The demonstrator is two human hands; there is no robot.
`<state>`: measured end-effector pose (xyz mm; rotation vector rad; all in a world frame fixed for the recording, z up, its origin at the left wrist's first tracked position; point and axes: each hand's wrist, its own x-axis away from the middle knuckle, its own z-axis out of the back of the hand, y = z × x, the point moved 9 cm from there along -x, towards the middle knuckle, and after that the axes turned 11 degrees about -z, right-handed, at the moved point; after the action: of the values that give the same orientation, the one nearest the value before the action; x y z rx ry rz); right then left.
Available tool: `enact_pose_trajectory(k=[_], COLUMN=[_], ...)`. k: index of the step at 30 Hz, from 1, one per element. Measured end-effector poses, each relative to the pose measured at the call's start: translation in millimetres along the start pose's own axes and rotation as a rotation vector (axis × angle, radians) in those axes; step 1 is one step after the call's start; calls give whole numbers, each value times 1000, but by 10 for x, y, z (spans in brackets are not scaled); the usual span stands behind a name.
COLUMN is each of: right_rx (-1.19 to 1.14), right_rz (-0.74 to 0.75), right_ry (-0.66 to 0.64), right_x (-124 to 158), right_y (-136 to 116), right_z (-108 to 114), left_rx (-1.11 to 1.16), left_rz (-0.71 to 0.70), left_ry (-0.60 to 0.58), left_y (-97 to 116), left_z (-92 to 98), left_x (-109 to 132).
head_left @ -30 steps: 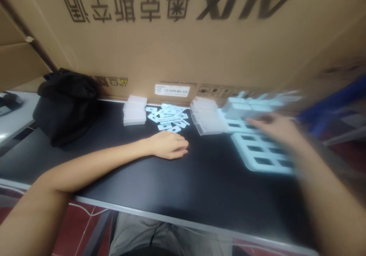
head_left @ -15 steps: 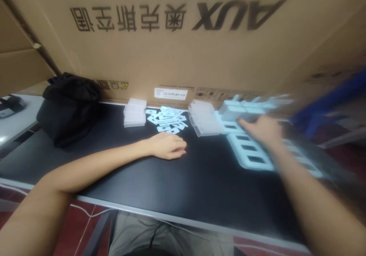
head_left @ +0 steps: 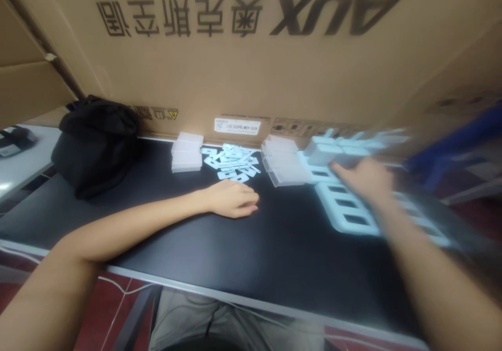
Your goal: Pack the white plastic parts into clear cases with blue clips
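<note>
My left hand (head_left: 235, 199) rests on the black tabletop in a loose fist, with nothing seen in it. Just beyond it lies a pile of small light-blue plastic pieces (head_left: 231, 160), some with a rectangular hole. On the right, my right hand (head_left: 366, 178) is over a light-blue plastic frame with rectangular openings (head_left: 333, 220), close to a row of light-blue boxes (head_left: 323, 152) with upright tabs. Its thumb points left toward those boxes. Blur and the back of the hand hide the other fingers, so I cannot tell whether they grip anything.
Frosted clear plastic cases lie in two groups, one left of the pile (head_left: 187, 155) and one right of it (head_left: 284, 165). A black cloth bag (head_left: 94, 147) sits at the left. Behind the table (head_left: 251, 257) stands a large cardboard box (head_left: 235, 74). Something blue (head_left: 451, 152) is at far right.
The whole view has shifted slightly, with most things a little farther right in the picture. Both hands keep about the same places relative to the things around them.
</note>
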<state>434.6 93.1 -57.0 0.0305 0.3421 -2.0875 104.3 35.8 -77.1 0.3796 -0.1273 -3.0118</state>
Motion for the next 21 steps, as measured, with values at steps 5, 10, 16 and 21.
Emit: enact_pose_trajectory(k=[5,10,16,21], right_rx=[68,116,101,5], right_rz=[-53,-115,-182,-249], right_ry=[-5,-67,37,41], right_x=[0,-42,-44,-11], right_y=[17,74,60,75], right_z=[-31,-137,-65,2], left_rx=[-1,-2,-6,0], left_rz=[9,-1,7,-12], left_ry=[-8,-4,-5,12], left_y=[-10,-5,-6,6], left_z=[-11,-6,0,14], left_x=[3,1,3,0])
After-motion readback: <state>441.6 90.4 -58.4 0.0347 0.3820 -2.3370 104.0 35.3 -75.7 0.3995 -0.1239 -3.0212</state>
